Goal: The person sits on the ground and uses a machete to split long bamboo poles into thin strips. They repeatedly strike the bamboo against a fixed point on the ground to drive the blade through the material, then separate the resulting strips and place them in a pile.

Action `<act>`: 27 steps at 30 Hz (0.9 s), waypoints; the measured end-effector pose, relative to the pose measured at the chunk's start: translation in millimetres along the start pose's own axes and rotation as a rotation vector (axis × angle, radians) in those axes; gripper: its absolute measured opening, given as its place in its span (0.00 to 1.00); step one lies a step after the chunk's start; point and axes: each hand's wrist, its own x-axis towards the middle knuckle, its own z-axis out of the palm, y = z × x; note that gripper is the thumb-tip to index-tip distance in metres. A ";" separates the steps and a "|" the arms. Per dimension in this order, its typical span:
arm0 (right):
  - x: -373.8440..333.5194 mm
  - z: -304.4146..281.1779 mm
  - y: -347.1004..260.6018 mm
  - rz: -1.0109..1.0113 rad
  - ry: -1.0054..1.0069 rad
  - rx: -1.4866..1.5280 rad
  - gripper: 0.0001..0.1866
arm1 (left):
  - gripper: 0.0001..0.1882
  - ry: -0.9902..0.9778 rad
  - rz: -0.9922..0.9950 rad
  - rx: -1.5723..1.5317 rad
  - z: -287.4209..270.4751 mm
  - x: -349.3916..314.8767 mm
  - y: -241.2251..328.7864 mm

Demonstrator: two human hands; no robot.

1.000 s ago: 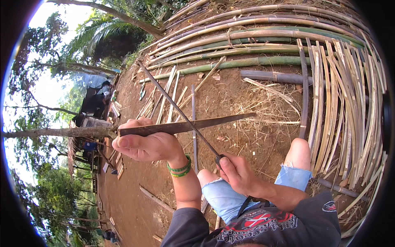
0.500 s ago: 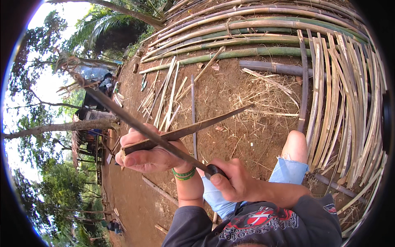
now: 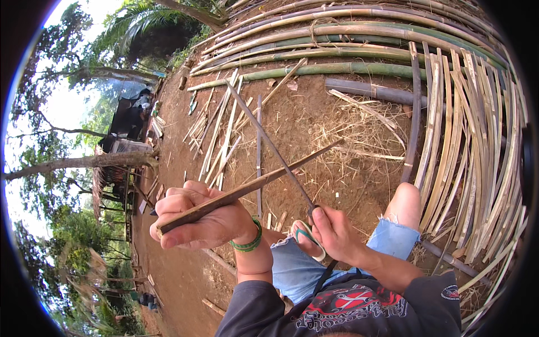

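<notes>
My left hand [image 3: 210,230] is closed around the near end of a long, narrow bamboo strip [image 3: 247,189], which slants away to the right and tapers to its far end. In my closed right hand [image 3: 338,235] is the dark handle of a long-bladed knife [image 3: 268,143]. Its thin blade points up and to the left, crossing the strip beyond my left hand. Whether blade and strip touch at the crossing I cannot tell. A green beaded band [image 3: 248,240] circles my left wrist.
Split bamboo strips [image 3: 449,151] lie in rows at right, with whole bamboo poles [image 3: 337,68] stacked across the far side. Pale shavings [image 3: 359,135] and loose strips [image 3: 227,129] litter the brown dirt [image 3: 185,269]. My sandalled foot [image 3: 307,238] and bent knee [image 3: 403,205] are close by.
The knife's blade has swung right and away from me, off the strip's near part. Curled shavings at its tip are gone from there; pale blurred strands show at lower left.
</notes>
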 end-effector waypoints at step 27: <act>71.6 -23.0 129.8 -0.083 0.252 -0.438 0.27 | 0.28 0.084 -0.054 0.150 -66.2 21.3 -45.5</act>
